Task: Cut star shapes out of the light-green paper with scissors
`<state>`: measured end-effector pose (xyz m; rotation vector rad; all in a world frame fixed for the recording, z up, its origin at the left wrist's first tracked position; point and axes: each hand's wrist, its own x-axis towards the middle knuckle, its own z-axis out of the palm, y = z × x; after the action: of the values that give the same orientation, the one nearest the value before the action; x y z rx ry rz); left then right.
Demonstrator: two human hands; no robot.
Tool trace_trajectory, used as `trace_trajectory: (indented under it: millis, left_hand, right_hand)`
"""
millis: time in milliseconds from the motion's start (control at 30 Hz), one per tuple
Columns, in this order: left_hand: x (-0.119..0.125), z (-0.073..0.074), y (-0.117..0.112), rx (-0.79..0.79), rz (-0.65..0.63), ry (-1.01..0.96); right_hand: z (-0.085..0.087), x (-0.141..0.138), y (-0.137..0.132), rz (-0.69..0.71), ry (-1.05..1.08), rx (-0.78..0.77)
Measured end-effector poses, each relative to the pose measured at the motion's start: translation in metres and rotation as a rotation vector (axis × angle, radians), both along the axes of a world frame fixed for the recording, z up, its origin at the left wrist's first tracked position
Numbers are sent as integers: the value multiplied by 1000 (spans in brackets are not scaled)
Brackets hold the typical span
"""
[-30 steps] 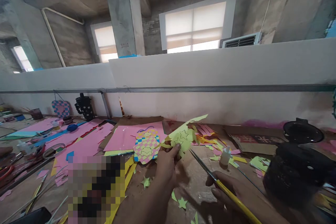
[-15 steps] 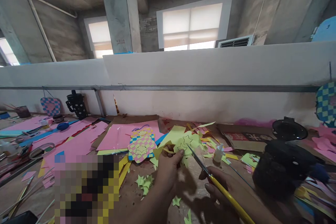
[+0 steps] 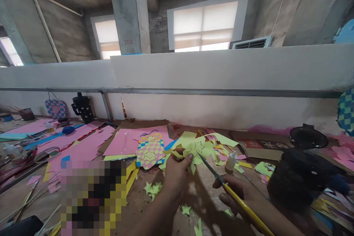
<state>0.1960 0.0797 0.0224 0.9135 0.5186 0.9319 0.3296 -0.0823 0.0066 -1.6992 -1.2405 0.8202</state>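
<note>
My left hand [image 3: 175, 173] pinches a yellow-green paper sheet [image 3: 200, 147] with star outlines drawn on it, holding it just above the brown table. My right hand [image 3: 238, 195] grips yellow-handled scissors [image 3: 221, 182], whose blade tips point up-left at the sheet's lower edge. Several small cut-out green stars [image 3: 153, 188] lie on the table below my left hand, and one more green star [image 3: 186, 210] lies near my wrist.
A woven checkered paper piece [image 3: 149, 152] rests on pink paper [image 3: 124, 142] to the left. A small glue bottle [image 3: 230, 161] stands right of the sheet. A black pot [image 3: 298, 180] and its lid [image 3: 308, 137] sit at right. A white partition wall [image 3: 221, 81] runs behind.
The yellow-green sheet has come lower and flatter than a second ago, and my left hand has shifted its grip. The scissors stay pointed at it. The view has shifted slightly.
</note>
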Motion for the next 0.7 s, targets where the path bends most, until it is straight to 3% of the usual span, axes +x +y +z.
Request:
trace_trajectory:
  millis: [133,333,700]
  left_hand:
    - [3,-4,6,121,22,2]
    - [4,-5,10,166,10,22]
    - [-7,16,1,135,-43,51]
  right_hand:
    - [7,1,-2,-18,-59,14]
    - [10,0,-2,-17,-53,18]
    - [4,-2,-1,-19,126,5]
